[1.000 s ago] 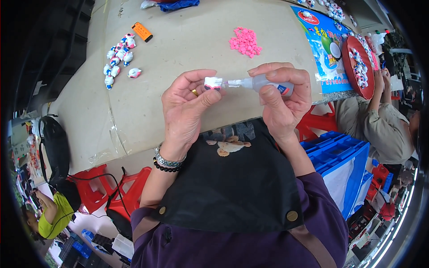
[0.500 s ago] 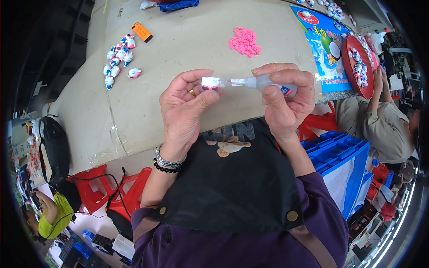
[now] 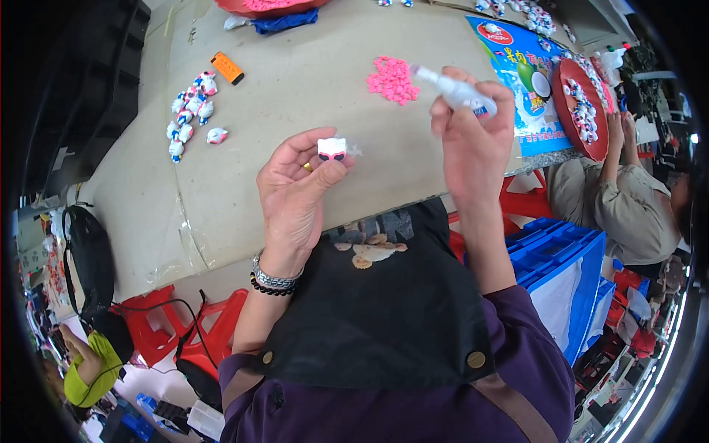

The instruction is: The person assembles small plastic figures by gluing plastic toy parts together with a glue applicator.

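Observation:
Between thumb and fingers, my left hand point(image 3: 299, 173) pinches a small white cat-like figurine head point(image 3: 331, 148) with dark, pink-rimmed glasses. My right hand point(image 3: 476, 122) is wrapped round a translucent glue bottle point(image 3: 464, 96), tilted with its nozzle toward the upper left. The nozzle tip is near a pile of small pink pieces point(image 3: 394, 80) on the table and apart from the figurine. To the left lies a cluster of small white, pink and blue figurines point(image 3: 193, 103), with one single figurine point(image 3: 216, 136) beside it.
An orange box point(image 3: 227, 68) lies at the far left of the table point(image 3: 281, 88). A red tray with pink pieces point(image 3: 273, 6) stands at the back over blue cloth. On the right are a blue poster point(image 3: 528, 81), a red plate point(image 3: 570, 118) of figurines and a co-worker point(image 3: 628, 192).
The bottle's nozzle was at the figurine; my right hand has drawn it away, up and to the right, and turned it. My left hand still holds the figurine. The view has shifted slightly.

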A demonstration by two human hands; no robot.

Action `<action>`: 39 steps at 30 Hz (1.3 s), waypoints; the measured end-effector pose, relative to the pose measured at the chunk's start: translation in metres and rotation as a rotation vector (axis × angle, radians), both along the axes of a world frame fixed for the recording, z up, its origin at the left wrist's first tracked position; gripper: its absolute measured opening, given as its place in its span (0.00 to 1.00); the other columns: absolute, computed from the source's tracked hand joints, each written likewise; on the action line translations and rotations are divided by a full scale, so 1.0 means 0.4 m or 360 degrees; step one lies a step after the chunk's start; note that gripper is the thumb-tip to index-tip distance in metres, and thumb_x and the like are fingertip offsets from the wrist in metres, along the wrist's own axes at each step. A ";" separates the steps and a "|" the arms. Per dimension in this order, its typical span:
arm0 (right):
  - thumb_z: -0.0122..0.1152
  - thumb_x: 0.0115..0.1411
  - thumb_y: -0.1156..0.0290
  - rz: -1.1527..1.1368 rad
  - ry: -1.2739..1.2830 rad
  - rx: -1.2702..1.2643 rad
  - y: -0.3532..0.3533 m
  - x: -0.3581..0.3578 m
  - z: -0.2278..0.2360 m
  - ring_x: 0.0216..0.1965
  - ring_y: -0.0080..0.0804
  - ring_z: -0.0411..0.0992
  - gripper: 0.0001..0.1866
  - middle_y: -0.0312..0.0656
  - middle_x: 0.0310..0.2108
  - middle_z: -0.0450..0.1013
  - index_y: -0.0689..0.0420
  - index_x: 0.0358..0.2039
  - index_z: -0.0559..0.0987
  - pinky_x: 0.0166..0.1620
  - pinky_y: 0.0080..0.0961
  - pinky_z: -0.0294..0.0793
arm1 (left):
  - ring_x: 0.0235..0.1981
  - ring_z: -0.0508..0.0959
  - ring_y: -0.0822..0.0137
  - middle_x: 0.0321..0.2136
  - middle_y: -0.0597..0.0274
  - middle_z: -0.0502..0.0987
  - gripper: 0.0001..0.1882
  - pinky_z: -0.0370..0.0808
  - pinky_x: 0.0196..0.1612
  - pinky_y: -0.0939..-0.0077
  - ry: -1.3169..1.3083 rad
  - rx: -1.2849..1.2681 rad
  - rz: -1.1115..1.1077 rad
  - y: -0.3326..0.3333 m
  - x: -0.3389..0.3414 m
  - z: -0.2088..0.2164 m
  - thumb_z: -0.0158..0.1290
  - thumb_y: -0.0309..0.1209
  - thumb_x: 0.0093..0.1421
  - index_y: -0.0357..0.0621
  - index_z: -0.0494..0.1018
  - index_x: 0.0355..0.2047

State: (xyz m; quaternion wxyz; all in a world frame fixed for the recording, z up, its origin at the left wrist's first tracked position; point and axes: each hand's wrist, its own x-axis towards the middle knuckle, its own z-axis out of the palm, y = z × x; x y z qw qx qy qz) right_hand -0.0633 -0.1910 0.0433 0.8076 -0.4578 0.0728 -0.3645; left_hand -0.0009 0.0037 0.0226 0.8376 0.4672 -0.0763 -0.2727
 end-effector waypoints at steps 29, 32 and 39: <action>0.69 0.50 0.73 -0.0192 0.1146 -0.2135 -0.225 0.098 -0.102 0.32 0.35 0.74 0.08 0.41 0.29 0.75 0.60 0.31 0.81 0.37 0.29 0.71 | 0.37 0.78 0.69 0.38 0.59 0.78 0.18 0.74 0.44 0.75 0.0171 -0.0087 -0.0199 -0.017 -0.012 -0.008 0.56 0.26 0.61 0.35 0.70 0.51; 0.67 0.53 0.74 0.0012 0.1079 -0.1174 -0.205 0.071 -0.092 0.29 0.29 0.72 0.06 0.39 0.27 0.75 0.60 0.29 0.79 0.32 0.25 0.69 | 0.37 0.77 0.69 0.37 0.60 0.78 0.18 0.74 0.44 0.75 0.0181 -0.0094 -0.0219 -0.023 -0.008 -0.008 0.56 0.26 0.61 0.35 0.70 0.51; 0.62 0.57 0.76 0.0573 0.0461 0.0203 -0.132 0.034 -0.067 0.26 0.25 0.66 0.04 0.40 0.25 0.70 0.58 0.31 0.75 0.27 0.22 0.64 | 0.37 0.77 0.70 0.37 0.61 0.78 0.18 0.74 0.44 0.75 0.0160 -0.0131 -0.0256 -0.039 -0.001 0.006 0.56 0.26 0.61 0.36 0.70 0.51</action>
